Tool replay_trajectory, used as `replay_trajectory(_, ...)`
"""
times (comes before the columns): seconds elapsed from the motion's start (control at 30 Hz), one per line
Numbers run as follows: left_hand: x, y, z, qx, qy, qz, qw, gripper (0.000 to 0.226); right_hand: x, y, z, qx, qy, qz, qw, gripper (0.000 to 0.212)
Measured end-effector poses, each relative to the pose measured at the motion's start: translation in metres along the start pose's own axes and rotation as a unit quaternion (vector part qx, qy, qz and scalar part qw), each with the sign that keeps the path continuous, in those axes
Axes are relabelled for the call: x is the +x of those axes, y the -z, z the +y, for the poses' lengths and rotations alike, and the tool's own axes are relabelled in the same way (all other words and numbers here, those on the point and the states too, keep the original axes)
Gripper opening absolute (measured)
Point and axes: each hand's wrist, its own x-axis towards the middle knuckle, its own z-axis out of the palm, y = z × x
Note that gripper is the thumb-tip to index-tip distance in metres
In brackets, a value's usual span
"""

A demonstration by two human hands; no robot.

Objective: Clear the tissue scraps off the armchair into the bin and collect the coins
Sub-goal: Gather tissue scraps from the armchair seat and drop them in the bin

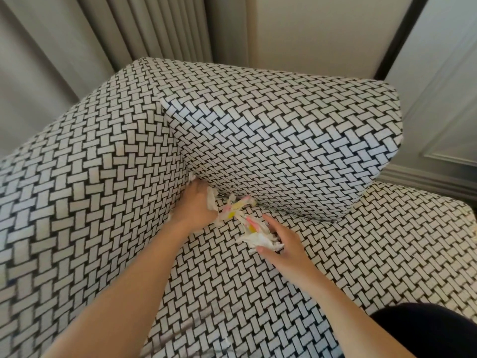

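An armchair [284, 130] in black-and-white woven-pattern fabric fills the view. Torn white tissue scraps with pink and yellow print [241, 206] lie in the crease where the seat meets the backrest. My left hand [196, 205] is pushed into the corner by the left armrest, fingers closed on a white tissue piece [213, 201]. My right hand [280, 241] rests on the seat to the right, holding a crumpled white tissue wad [259, 240]. A few tiny white shreds lie on the seat. No coins and no bin are in view.
Grey curtains [108, 34] hang behind the chair on the left. A pale wall panel with a dark frame [402, 34] and a skirting board [423, 179] stand to the right. A dark piece of clothing [428, 332] shows at the bottom right.
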Motion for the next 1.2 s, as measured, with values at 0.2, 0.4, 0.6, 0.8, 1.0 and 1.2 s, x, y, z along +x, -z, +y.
replay_trajectory(0.2,0.023,-0.013,0.007,0.001,0.106,0.011,0.994,0.075,0.001,-0.003,0.000,-0.030,0.012,0.003,0.999,0.068)
replay_trajectory(0.4,0.028,-0.021,0.007,0.070,0.104,0.078,0.989,0.035,-0.001,-0.001,-0.002,-0.004,-0.003,0.012,1.000,0.060)
replay_trajectory(0.6,0.024,-0.035,0.009,0.154,0.066,0.108,0.980,0.047,0.001,-0.004,0.000,0.001,-0.002,0.018,1.000,0.063)
replay_trajectory(0.8,0.029,-0.030,0.004,0.087,0.064,0.123,0.987,0.025,0.002,-0.007,-0.002,0.002,0.002,0.018,1.000,0.061)
replay_trajectory(1.0,0.018,-0.025,-0.002,0.026,0.007,0.161,0.987,0.021,0.002,-0.002,-0.002,0.018,0.003,0.014,1.000,0.050)
replay_trajectory(1.2,-0.004,-0.014,0.001,-0.005,-0.008,0.134,0.991,0.011,0.001,-0.002,-0.003,0.000,0.020,0.017,1.000,0.051)
